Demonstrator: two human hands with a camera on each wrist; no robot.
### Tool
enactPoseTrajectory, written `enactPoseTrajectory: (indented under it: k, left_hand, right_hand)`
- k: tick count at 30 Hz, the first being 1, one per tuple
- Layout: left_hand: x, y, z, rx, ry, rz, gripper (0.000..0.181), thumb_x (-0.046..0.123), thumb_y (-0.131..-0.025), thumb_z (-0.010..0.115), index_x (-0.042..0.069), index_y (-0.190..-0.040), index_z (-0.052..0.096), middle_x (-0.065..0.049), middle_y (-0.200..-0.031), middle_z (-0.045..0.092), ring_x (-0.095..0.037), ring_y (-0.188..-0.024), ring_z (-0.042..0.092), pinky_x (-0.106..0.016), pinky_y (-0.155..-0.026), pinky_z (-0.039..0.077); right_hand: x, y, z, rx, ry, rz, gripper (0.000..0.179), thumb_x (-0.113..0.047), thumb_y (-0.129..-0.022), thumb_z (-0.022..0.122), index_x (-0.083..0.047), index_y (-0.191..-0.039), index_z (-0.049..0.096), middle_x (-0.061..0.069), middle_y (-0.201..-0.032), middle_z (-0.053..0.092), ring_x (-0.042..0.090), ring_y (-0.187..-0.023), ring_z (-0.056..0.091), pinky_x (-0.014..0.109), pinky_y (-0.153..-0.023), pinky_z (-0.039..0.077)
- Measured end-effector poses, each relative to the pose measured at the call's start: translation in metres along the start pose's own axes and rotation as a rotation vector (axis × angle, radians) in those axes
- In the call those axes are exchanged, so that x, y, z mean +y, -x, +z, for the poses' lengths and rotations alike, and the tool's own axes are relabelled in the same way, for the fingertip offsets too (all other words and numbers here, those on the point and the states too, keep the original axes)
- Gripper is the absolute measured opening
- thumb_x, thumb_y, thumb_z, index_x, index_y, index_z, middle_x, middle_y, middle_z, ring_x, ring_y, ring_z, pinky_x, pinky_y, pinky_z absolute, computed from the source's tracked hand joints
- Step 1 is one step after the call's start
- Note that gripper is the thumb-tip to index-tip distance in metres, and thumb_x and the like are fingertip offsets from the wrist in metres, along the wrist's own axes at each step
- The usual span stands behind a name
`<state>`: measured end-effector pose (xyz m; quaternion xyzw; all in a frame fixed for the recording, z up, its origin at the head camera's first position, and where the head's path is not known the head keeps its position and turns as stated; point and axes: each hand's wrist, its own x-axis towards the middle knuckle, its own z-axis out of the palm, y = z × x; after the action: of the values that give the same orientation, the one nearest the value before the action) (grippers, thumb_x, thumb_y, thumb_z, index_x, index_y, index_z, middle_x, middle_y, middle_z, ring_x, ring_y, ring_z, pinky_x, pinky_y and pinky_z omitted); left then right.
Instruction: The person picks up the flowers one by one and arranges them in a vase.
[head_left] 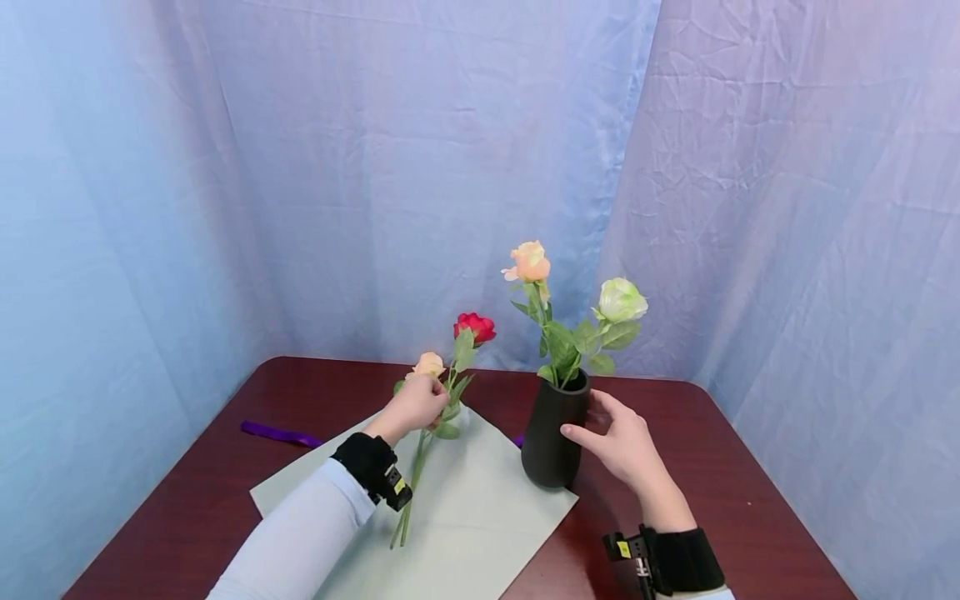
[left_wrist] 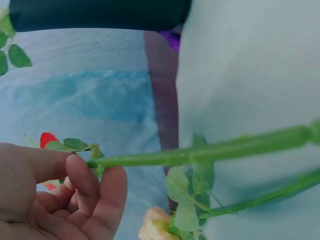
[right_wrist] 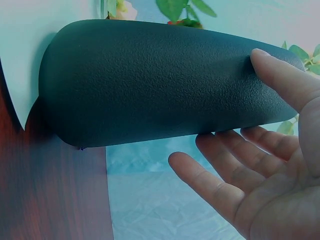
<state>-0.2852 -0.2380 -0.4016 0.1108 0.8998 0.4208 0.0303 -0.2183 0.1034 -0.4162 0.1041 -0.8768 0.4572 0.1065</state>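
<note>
My left hand pinches the green stem of a red rose between thumb and fingers, over a pale sheet of wrapping paper. Close beside that stem is a peach rose; its own stem runs along the paper. A black textured vase stands at the paper's right corner, holding a peach rose and a whitish-green rose with leaves. My right hand holds the vase's upper side, the thumb on one face and several fingers on the other.
A purple ribbon pokes out past the paper's left edge, and a bit of purple shows beside the vase. Beneath lies a dark red-brown wooden table. Blue and lilac curtains hang behind and at both sides.
</note>
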Motion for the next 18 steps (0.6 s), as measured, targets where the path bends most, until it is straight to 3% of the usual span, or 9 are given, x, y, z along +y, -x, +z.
enactPoseTrajectory:
  k: [9, 18]
  left_hand:
    - [0.006, 0.006, -0.006, 0.066, 0.110, 0.007, 0.015, 0.007, -0.100, 0.056, -0.002, -0.095, 0.066, -0.009, -0.072, 0.063, -0.015, -0.056, 0.062, -0.029, -0.060, 0.054]
    - [0.004, 0.012, -0.010, 0.074, 0.273, -0.013, 0.011, 0.004, -0.098, 0.058, -0.006, -0.098, 0.063, -0.018, -0.090, 0.065, -0.017, -0.063, 0.067, -0.034, -0.066, 0.059]
  right_hand:
    - [0.001, -0.001, 0.000, 0.003, 0.004, 0.006, 0.075, -0.039, -0.086, 0.083, -0.011, -0.148, 0.050, 0.015, -0.135, 0.062, 0.034, -0.120, 0.063, 0.051, -0.091, 0.055]
    - [0.000, -0.001, 0.000, -0.004, 0.009, 0.006, 0.076, -0.039, -0.087, 0.082, -0.011, -0.149, 0.049, 0.016, -0.136, 0.061, 0.035, -0.121, 0.062, 0.051, -0.091, 0.055]
